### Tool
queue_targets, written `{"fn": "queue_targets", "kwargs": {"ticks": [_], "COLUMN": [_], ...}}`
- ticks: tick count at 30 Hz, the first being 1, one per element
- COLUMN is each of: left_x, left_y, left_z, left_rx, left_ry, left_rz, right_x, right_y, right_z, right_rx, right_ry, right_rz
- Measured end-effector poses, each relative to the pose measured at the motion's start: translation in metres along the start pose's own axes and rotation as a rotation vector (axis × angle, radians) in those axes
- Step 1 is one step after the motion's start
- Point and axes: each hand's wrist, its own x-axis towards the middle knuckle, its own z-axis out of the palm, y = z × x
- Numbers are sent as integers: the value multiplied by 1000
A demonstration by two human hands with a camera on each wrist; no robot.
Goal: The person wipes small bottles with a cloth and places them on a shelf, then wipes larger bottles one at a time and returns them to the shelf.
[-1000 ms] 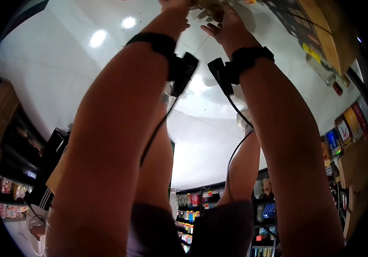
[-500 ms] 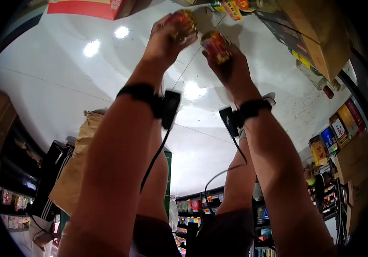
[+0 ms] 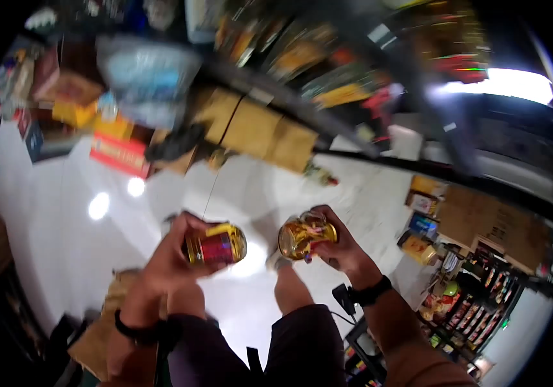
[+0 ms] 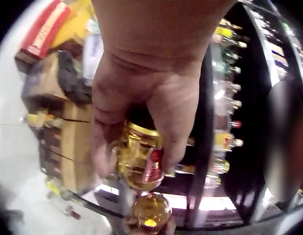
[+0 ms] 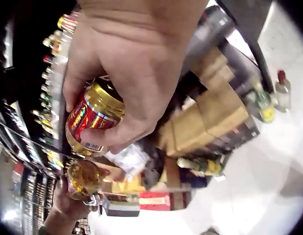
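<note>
Head view: left hand [image 3: 172, 255] grips a golden jar [image 3: 217, 245]; right hand [image 3: 346, 248] grips another jar [image 3: 303, 237], both apart above white floor [image 3: 360, 213].

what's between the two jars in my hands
Nothing but air: in the head view, a bare stretch of pale floor shows directly between the left jar and the right jar.

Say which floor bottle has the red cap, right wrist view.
The clear bottle, farthest right; the green bottle beside it and the third bottle, by the cartons, aren't red-capped.
</note>
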Motion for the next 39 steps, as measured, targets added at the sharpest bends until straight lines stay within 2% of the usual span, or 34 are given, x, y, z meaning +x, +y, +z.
{"fn": "queue_targets", "kwargs": {"ticks": [2,3,4,5,6,7,8,9,10,12,14,16,18,20,22,24,26,28,29,30,32,33,34,36,37,38,39], "left_x": [3,5,11,18,25,38,46,60,69,90,97,100,92,90,86,85,85,87,89,91,102,108,111,124,139,150,161], "left_y": [72,100,132,162,186,206,226,235,243,253,253,252,246,234,228,227,228,232,235,238,247,253,262,273,275,276,275], "left_z": [57,81,105,131,149,168,186,202,216,236,245,253,253,250,251,251,255,261,265,269,275,281,292,310,311,319,328], "left_rx": [-14,203,347,460,639,754,838,912,902,1044,1050,1052,1035,1020,1043,1079,1010,1022,1019,1034,1023,1037,1018,1020,1192,1205,1262], "left_ry": [-38,-35,-66,-64,-57,-62,-56,-36,-20,-2,-6,-3,-3,-17,33,14,-11,-28,-35,-50,-62,-89,-77,-55,-101,-119,-132], "left_rz": [-61,70,185,281,439,655,657,732,737,747,760,774,695,703,559,510,437,443,457,449,462,493,491,420,684,685,697], "right_x": [-45,-64,-78,-95,-103,-119,-126,-129,-125,-110,-92,-76,-63,-57,-45,-33,-28,-24,-20,-18,-16,-16,-19,-30,-55,-69,-80], "right_y": [-60,-83,-103,-139,-161,-193,-206,-228,-244,-268,-283,-289,-293,-293,-293,-290,-285,-285,-284,-280,-275,-273,-270,-259,-254,-242,-231], "right_z": [27,38,17,37,54,62,69,78,79,65,51,47,48,52,42,33,30,27,24,22,20,16,8,-5,1,-5,-13], "right_rx": [-248,-271,-227,-222,-191,-363,-423,-588,-767,-1029,-1369,-1305,-1243,-1390,-1352,-1541,-1507,-1464,-1495,-1476,-1415,-1263,-1247,-939,-1048,-1032,-1031], "right_ry": [-6,21,62,106,275,323,200,365,457,425,549,557,564,622,605,641,677,657,654,669,604,514,534,292,480,496,620], "right_rz": [-293,-448,-468,-525,-674,-678,-915,-905,-974,-1087,-1144,-1126,-1099,-1053,-1044,-1193,-1180,-1173,-1257,-1254,-1318,-1258,-1264,-1268,-1333,-1341,-1336]}}
